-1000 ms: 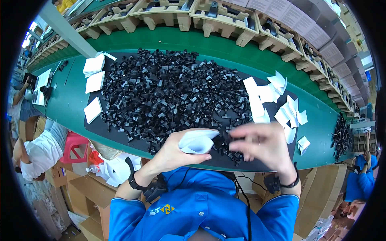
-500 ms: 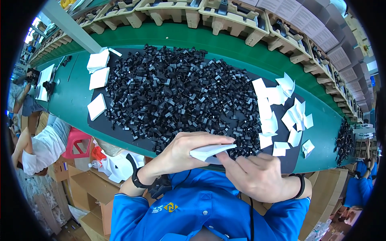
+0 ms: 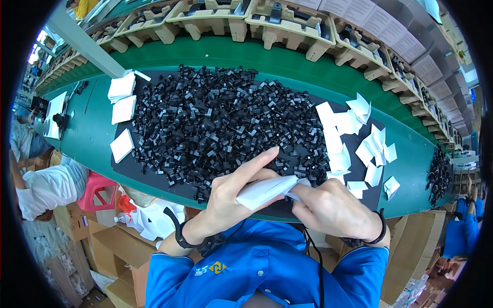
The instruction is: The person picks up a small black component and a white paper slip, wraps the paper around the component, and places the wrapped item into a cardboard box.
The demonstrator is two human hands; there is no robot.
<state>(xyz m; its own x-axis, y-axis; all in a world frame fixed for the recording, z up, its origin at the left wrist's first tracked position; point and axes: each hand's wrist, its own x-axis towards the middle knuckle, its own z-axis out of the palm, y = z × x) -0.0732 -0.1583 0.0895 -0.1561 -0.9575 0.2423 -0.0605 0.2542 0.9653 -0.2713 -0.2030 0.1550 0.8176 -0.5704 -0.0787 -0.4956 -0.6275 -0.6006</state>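
My left hand point(image 3: 231, 192) is closed round a small stack of white paper sheets point(image 3: 267, 191), its index finger stretched out above them. At the stack's right end my right hand point(image 3: 334, 208) pinches the paper with bent fingers, and the sheets bulge and curl there. Beyond both hands spreads a broad heap of small black plastic parts point(image 3: 221, 123) on a dark mat point(image 3: 154, 177). Loose folded white sheets point(image 3: 336, 143) lie right of the heap, some overlapping. Neat stacks of white paper point(image 3: 122, 146) sit along its left side.
Behind the green worktop point(image 3: 90, 131), moulded pulp trays point(image 3: 287, 31) holding black items stand in a curved row. A grey post point(image 3: 87, 43) rises at the far left. Black cables point(image 3: 439, 177) are piled at the right end. A red stool point(image 3: 97, 192) and cardboard boxes point(image 3: 115, 241) stand below left.
My right fingers have moved from touching the stack's edge to gripping its right end, and the sheets now bend. My left index finger has lifted off the paper. The trays have shifted slightly left.
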